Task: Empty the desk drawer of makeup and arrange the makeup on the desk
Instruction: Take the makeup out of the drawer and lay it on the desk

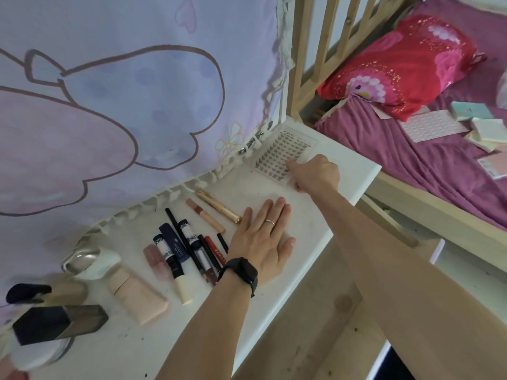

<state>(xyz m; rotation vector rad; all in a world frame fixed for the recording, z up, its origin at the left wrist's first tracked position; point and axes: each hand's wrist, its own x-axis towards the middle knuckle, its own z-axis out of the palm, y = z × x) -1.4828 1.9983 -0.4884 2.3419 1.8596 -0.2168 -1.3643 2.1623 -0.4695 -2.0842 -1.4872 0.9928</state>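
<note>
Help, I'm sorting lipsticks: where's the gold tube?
Head view: gold tube on the desk, just left of the left hand, beside the pink lip tube.

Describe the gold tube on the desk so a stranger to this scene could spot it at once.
Start at the white desk below the purple cartoon cloth, where makeup tubes lie in a row. The gold tube is the farthest one, ending near the flat left hand. It alone is shiny metallic gold; the slimmer tube beside it is pink-beige.
</note>
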